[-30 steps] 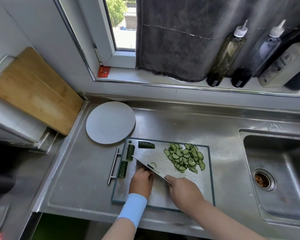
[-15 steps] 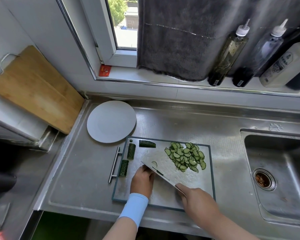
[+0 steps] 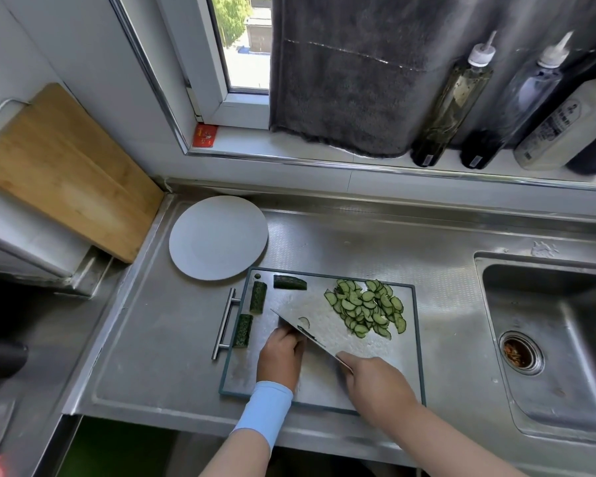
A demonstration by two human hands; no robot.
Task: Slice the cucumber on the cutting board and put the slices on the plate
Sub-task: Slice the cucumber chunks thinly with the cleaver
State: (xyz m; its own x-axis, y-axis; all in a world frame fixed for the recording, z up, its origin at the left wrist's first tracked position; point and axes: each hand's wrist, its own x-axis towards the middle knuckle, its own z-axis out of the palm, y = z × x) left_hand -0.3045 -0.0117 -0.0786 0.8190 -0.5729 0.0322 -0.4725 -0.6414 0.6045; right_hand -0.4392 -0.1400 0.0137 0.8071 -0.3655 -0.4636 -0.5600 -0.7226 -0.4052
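Forward-left the knife (image 3: 309, 338) has shifted — right hand (image 3: 375, 387) clamped round its handle, left hand (image 3: 281, 352) with fingers curled over the cucumber piece (image 3: 302, 328) mid-board; slices (image 3: 365, 308) heaped toward the cutting board's (image 3: 403, 366) far right corner.

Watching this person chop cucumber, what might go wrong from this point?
Likeliest is a nicked finger: the left hand curls over the cucumber piece right against the knife that the right hand grips. Also, the slices are piled near the right edge of the cutting board, so a careless sweep might push some onto the counter, on the far side from the plate.
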